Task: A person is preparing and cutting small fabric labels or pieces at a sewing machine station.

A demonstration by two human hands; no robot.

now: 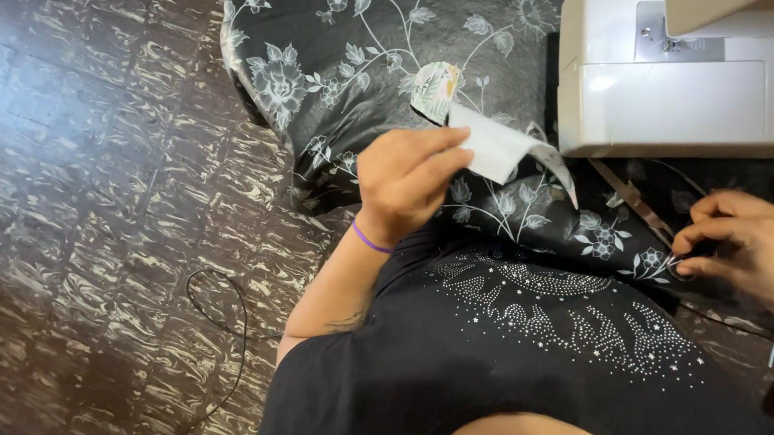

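Here, one small fabric piece (487,141) is pinched in the left hand (407,181) above the desk's near edge.

The piece looks light, thin and floppy, white on one face with a leafy print at its rounded end, so it is likely best gripped at the edge, where thumb and fingers press it now. The right hand (740,244) is curled, fingertips pinching something thin near the desk's right edge; what it is I cannot tell. One black floral cloth (356,56) covers the desk, one white sewing machine (673,70) stands at the far right corner, and one dark cable (228,334) loops on the floor.
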